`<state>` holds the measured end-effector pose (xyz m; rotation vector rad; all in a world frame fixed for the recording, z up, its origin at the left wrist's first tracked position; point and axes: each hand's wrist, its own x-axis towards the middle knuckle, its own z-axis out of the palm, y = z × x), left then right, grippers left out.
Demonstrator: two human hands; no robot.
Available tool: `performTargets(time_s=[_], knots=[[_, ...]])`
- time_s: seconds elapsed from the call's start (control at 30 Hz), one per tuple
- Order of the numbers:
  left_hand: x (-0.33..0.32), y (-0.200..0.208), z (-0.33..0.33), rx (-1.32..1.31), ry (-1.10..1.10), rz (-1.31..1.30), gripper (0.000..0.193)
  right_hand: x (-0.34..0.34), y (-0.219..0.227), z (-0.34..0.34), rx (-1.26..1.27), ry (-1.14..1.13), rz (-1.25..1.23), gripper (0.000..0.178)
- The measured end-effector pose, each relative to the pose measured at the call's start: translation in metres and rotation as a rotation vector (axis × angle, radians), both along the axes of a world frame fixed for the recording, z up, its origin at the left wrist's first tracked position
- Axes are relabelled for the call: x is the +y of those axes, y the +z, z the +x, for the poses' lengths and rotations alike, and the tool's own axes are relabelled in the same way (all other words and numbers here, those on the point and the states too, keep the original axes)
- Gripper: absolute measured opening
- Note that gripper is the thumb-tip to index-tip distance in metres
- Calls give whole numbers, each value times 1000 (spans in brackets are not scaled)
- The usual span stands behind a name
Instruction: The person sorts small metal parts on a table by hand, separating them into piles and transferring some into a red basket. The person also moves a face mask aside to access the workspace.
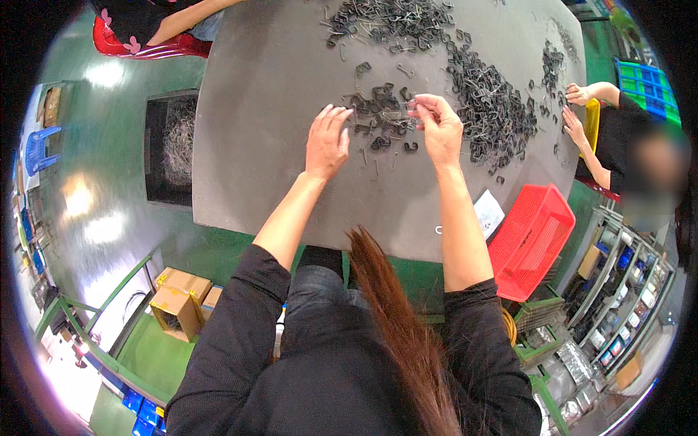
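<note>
Left hand [327, 144] loosely curled, right hand [441, 132] near-pinched, both grips unclear | 1 small heap of black hooks [383, 94] between them, on grey table [265, 102] | 1 red basket [558, 218] | 1 black crate [155, 156]: metal wire pieces [179, 138]

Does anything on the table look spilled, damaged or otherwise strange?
Nothing clearly stands out. Small black parts lie loose on the grey table, mostly heaped, some scattered singly; no damage is discernible at this size.
</note>
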<state>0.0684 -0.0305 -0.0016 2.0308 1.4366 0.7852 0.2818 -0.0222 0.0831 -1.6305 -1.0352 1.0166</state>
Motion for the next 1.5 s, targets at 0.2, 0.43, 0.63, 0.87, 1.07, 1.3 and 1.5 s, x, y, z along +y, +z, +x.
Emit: performTargets(time_s=[0.2, 0.43, 0.63, 0.87, 1.07, 1.3, 1.5], knots=[[15, 1, 39, 298, -241, 125, 45, -32, -19, 15, -87, 277, -115, 16], [5, 0, 5, 342, 1, 85, 26, -72, -53, -4, -620, 389, -102, 19], [-16, 4, 45, 302, -281, 164, 44, -21, -65, 19, -814, 98, 62, 35], [-51, -5, 27, 387, -319, 95, 45, -86, -76, 29, -980, 384, 62, 47], [-50, 1, 34, 284, -286, 119, 42, -101, -100, 41, -993, 170, 22, 59], [-1, 9, 49, 239, -190, 188, 41, -71, -102, 29, -936, 157, 93, 60], [28, 10, 55, 188, -107, 175, 39, 28, -123, 35, -928, 186, 162, 62]])
